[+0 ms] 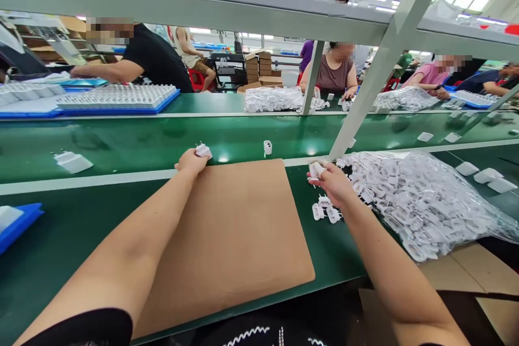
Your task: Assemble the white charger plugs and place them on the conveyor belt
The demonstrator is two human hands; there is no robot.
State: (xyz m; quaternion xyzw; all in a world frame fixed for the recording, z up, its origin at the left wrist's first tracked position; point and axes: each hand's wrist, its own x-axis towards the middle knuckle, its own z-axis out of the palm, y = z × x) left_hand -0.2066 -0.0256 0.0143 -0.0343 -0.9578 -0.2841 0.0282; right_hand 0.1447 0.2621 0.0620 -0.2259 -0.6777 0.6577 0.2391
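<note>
My left hand (190, 164) is closed on a white plug adapter (204, 151), its two pins pointing up. It is over the near edge of the green conveyor belt (121, 140), by the far left corner of a brown cardboard sheet (239, 221). Over to the right, my right hand (335, 184) has its fingers closed around small white plug parts (315, 171); exactly how many I cannot tell. Several loose white plug covers (325, 210) lie on the green bench just below that hand. Beside it, a clear plastic bag (430, 200) spills many similar white pieces.
A white adapter (267, 147) stands on the belt, and another (73, 162) lies farther left. A slanted metal post (365, 86) rises beyond my right hand. Across the belt, blue trays (168, 104) hold rows of white parts, and several people sit working.
</note>
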